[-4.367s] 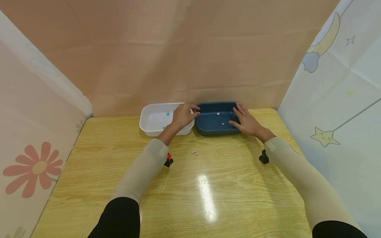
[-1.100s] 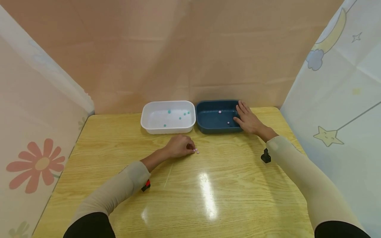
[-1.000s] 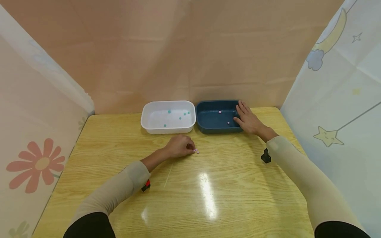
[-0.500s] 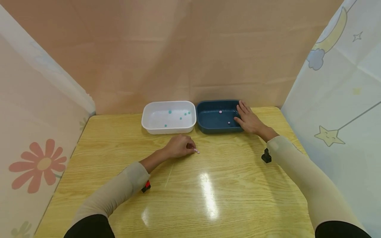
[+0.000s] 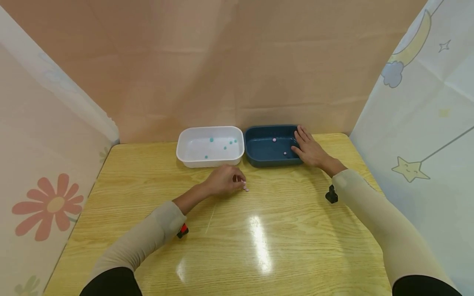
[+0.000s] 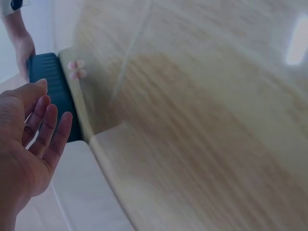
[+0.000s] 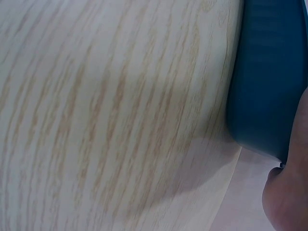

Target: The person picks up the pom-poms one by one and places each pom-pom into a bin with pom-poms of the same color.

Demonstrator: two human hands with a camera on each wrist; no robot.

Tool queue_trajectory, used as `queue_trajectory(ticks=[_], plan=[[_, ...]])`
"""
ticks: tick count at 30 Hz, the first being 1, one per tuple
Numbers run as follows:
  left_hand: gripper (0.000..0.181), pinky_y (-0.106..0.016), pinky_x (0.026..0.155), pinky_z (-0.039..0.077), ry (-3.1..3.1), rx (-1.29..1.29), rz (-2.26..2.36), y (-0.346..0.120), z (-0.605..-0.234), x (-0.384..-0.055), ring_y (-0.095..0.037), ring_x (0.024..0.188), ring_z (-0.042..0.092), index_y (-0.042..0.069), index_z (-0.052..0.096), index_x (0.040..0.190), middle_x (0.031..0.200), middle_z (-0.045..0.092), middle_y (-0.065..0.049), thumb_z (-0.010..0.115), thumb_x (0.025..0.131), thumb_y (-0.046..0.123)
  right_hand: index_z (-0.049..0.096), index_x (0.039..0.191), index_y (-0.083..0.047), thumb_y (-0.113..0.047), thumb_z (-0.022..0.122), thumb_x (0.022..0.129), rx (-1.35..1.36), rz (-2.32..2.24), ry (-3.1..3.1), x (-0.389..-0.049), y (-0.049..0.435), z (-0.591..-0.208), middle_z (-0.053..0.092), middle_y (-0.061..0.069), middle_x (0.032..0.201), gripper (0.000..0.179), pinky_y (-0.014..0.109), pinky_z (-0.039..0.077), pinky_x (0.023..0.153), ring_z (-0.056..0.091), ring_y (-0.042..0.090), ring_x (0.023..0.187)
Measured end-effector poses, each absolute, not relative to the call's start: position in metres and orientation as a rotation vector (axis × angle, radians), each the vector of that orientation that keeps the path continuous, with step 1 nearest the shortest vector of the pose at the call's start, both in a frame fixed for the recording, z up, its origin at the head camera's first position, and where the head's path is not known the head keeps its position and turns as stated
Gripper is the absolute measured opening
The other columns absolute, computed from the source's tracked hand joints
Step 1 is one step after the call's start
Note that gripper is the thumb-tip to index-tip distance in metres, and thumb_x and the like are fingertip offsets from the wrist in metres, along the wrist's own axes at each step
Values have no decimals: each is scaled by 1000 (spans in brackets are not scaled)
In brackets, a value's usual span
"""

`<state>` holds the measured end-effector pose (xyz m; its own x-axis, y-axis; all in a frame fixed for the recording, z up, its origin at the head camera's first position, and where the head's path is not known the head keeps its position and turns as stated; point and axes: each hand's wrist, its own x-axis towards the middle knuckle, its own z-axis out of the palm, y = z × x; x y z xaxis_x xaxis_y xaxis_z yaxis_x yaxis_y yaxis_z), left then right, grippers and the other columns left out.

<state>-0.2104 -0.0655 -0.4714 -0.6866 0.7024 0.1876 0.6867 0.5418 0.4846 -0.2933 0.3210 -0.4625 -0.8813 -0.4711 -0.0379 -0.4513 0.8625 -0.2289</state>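
In the head view my left hand (image 5: 224, 180) is just above the table, thumb and index finger pinching a small pink bead that is mostly hidden by the fingertips. Two more pink beads (image 5: 247, 190) lie right below those fingertips; the left wrist view shows the pink beads (image 6: 77, 70) on the wood beyond the hand (image 6: 29, 139). My right hand (image 5: 312, 152) rests with spread, straight fingers on the right end of the dark blue tray (image 5: 274, 162). Two pink beads (image 5: 274, 140) sit inside that tray. Part of the right hand (image 7: 286, 197) shows at the right wrist view's edge.
A white tray (image 5: 211, 163) holding several teal beads (image 5: 211, 140) stands left of the blue one, both at the table's (image 5: 296, 230) back edge. Behind them rises a brown backdrop (image 5: 237, 74). Patterned sheets (image 5: 426, 135) border the sides.
Since the oldest frame my left hand has come from over the white tray to the table beads, more teal beads showing. It has just lifted slightly with one pink bead. The right hand stays put.
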Motion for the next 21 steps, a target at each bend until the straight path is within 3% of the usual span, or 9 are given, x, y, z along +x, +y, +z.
queue_trajectory(ticks=[21], plan=[[5,-22,59,49,2823,1225,944,-57,-440,-220,-6,72,65,17,86,96,86,75,6,83,94,21,6,162,16,-30,34,117,-730,-299,2940,-292,321,-462,-8,32,173,70,56,-2,131,-8,48,161]])
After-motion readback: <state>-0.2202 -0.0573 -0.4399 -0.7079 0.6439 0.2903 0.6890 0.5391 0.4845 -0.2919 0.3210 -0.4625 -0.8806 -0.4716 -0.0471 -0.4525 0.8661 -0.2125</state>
